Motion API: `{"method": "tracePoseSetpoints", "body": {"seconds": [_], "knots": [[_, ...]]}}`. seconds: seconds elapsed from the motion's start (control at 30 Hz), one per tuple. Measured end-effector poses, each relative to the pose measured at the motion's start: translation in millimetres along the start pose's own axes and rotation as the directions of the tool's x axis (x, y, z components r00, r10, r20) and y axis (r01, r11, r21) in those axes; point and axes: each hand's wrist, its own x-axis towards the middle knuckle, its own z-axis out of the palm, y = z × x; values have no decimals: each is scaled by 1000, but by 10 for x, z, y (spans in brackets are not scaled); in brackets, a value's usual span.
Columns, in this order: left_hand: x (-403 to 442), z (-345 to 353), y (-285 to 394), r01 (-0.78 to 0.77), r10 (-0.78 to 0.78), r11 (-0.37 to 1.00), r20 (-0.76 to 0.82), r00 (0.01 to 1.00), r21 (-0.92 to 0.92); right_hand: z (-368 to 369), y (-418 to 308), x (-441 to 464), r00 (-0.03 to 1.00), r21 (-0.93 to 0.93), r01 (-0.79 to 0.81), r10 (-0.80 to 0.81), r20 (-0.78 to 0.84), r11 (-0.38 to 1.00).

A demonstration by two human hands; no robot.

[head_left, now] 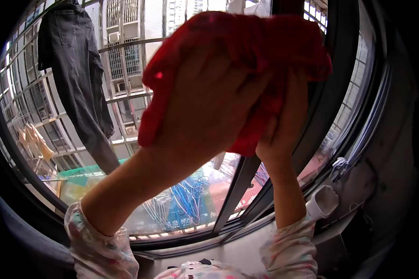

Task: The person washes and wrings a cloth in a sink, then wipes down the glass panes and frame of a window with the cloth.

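A bunched red cloth point(274, 42) is raised in front of the window, high in the view. My left hand point(200, 102) lies across its near side, with the cloth showing around the fingers. On the right, my right hand point(286, 111) grips the cloth's lower right part. The cloth hides the fingertips of both hands in places. Dark trousers point(77, 65) hang at the upper left by the window bars.
A dark window frame point(237, 190) crosses the middle and right. Beyond it are metal bars point(125, 97), blue and white hangers point(186, 197) and a green net point(86, 171). A white container point(323, 202) stands at the lower right.
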Motion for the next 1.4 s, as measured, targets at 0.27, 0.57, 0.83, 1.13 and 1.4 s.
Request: {"method": "tracePoseSetpoints", "body": {"seconds": [0.27, 0.57, 0.83, 1.13, 1.4], "knots": [[-1584, 153, 1076, 124, 16, 916, 344, 939, -381, -564, -658, -1919, 842, -60, -290, 285, 458, 955], [-2428, 238, 1567, 250, -55, 875, 427, 903, -414, -1053, -860, -2784, 332, 458, -868, 911, 245, 194], [-3273, 68, 1621, 455, -267, 847, 520, 812, -275, -537, -962, -3597, 135, 314, -943, 740, 659, -108], [-3353, -267, 1443, 582, -516, 795, 318, 796, -168, -455, -1481, -2882, 90, 131, -991, 771, 630, 9], [-3592, -578, 1211, 650, -647, 760, 97, 757, -9, -325, -1823, -2842, 105, 116, -993, 598, 795, 19]]}}
